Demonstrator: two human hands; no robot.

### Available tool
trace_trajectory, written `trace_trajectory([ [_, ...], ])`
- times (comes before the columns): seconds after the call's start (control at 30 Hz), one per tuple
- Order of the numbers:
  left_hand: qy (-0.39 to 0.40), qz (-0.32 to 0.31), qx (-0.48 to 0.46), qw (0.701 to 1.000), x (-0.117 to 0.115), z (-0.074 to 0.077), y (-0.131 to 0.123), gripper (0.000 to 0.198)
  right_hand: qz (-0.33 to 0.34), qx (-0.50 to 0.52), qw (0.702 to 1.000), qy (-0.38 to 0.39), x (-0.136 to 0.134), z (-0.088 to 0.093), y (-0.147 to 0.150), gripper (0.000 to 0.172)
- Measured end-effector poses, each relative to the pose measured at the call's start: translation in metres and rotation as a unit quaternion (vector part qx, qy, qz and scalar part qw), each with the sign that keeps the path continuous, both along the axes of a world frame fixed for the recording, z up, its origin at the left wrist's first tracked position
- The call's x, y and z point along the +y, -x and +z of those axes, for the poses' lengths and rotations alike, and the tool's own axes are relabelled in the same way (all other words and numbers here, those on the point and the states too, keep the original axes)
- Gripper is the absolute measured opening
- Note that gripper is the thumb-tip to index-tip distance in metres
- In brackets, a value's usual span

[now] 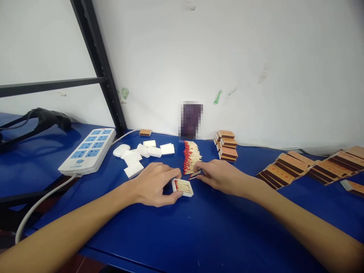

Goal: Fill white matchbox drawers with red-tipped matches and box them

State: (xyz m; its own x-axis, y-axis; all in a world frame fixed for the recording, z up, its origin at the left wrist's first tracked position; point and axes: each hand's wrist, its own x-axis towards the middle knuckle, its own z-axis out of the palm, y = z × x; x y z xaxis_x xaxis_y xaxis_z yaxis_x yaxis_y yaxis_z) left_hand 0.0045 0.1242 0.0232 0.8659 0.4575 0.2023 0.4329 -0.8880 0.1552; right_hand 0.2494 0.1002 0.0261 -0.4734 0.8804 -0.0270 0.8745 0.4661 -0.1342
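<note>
My left hand [156, 182] grips a small white matchbox tray [187, 195] by its two ends, thumb on the near side and index finger on the far side. Red-headed matches [182, 186] lie side by side in the tray. Just right of it, my right hand [217, 175] has thumb and index finger bent around a few matches [195, 174] at the near end of a long heap of matches [191, 156]. The heap's red heads point left. My right fingers partly hide the matches they touch.
White tray pieces [133, 169] lie behind my left hand, beside a white mouse [121, 150] and a power strip [88, 151]. Closed matchboxes [228, 152] are stacked by the wall. Flat matchbox sleeves [280, 171] spread along the right. A black rack post [99, 64] rises at left.
</note>
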Motion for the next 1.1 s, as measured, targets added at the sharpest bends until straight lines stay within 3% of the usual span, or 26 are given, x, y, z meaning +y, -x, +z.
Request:
trace_trajectory([
  [0.4,0.002,-0.012,0.026,1.0,0.003,-0.007,-0.002,0.033,0.027,-0.036,0.999,-0.005,-0.005,0.0,0.001,0.016],
  [0.77,0.016,-0.019,0.014,1.0,0.004,-0.01,-0.003,0.034,0.058,0.078,0.992,0.083,-0.031,0.014,0.029,0.015],
  [0.9,0.023,-0.022,0.011,0.999,0.004,-0.01,-0.003,0.034,0.021,0.098,0.993,0.059,-0.022,0.021,0.019,0.019],
  [1.1,0.031,-0.026,0.01,0.999,0.004,-0.011,-0.003,0.036,-0.036,0.022,0.999,0.02,-0.002,0.016,-0.002,0.013],
])
